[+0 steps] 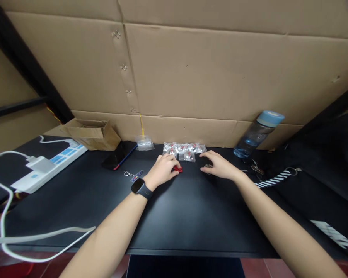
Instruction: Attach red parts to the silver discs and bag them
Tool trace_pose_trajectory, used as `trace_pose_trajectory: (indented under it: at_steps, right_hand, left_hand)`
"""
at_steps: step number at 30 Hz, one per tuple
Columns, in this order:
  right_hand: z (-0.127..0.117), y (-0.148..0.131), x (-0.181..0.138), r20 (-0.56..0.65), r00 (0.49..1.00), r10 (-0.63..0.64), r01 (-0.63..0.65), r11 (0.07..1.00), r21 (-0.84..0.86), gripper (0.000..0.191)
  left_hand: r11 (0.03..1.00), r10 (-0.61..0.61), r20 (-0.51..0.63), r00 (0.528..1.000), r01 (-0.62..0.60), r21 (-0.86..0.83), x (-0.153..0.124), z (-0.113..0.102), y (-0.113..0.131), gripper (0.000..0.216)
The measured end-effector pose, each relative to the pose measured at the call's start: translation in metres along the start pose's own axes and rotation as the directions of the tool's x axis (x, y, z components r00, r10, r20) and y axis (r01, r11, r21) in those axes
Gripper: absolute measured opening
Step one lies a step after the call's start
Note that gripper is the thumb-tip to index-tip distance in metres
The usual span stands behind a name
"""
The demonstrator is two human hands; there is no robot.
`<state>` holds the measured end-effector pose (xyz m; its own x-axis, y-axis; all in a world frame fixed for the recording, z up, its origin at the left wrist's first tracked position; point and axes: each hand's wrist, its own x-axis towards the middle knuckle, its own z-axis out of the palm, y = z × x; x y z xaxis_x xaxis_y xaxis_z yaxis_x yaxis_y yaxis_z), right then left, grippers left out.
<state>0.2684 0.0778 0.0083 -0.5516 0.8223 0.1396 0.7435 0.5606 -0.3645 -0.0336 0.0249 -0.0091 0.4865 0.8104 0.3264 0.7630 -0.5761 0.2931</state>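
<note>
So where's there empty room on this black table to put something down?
The biggest bare patch of table lies between the left arm and right arm, nearer than the left hand and right hand. Another lies between the power strip and the left arm. The back is crowded: box, little bags, bottle.

- The light is soft and moderate, falling from above; the cardboard wall [226, 69] is the brightest surface and evenly lit.
- The black desk [191, 220] carries a broad dull sheen across its middle, with no hard glare.
- Shadows are faint and soft-edged under the left hand [162, 172] and right hand [219, 166].
- The wide lens bows the cardboard seams and tilts the black frame bars [26, 65] inward; the top right corner darkens.
- The white cable [5, 216] at the left edge looks stretched and slightly soft.
- The red piece [178, 169] by the left fingers is a saturated blot, and the small clear bags [184, 150] lack readable detail.
</note>
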Motion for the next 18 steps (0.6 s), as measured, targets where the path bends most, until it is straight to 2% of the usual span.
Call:
trace_pose_trajectory:
  at_steps: [4, 9, 11, 14, 18]
  right_hand:
    - [-0.005, 0.015, -0.025, 0.042, 0.999, 0.019, -0.022, 0.997, 0.068, 0.052]
    - [0.0, 0.01, -0.032, 0.0, 1.0, 0.017, -0.017, 0.999, 0.027, 0.025]
    - [0.001, 0.007, -0.033, -0.028, 0.999, 0.019, -0.019, 1.0, -0.004, 0.02]
    - [0.0, 0.006, -0.035, -0.099, 0.995, 0.01, -0.01, 1.0, 0.005, 0.023]
    - [-0.005, 0.002, -0.037, -0.205, 0.979, -0.001, 0.03, 0.99, 0.139, 0.029]
  left_hand:
    - [0.999, -0.013, -0.021, 1.0, 0.014, 0.038, 0.0, 0.002, 0.008, 0.006]
    - [0.998, 0.022, -0.025, 0.999, -0.021, 0.056, 0.0, 0.003, 0.014, 0.014]
    - [0.998, 0.024, -0.023, 0.999, -0.023, 0.059, 0.0, 0.004, 0.016, 0.012]
    - [0.999, 0.011, -0.027, 1.0, -0.01, 0.033, 0.002, 0.003, 0.021, 0.012]
    - [0.993, -0.053, -0.045, 0.998, 0.048, -0.106, 0.003, 0.0, 0.034, 0.013]
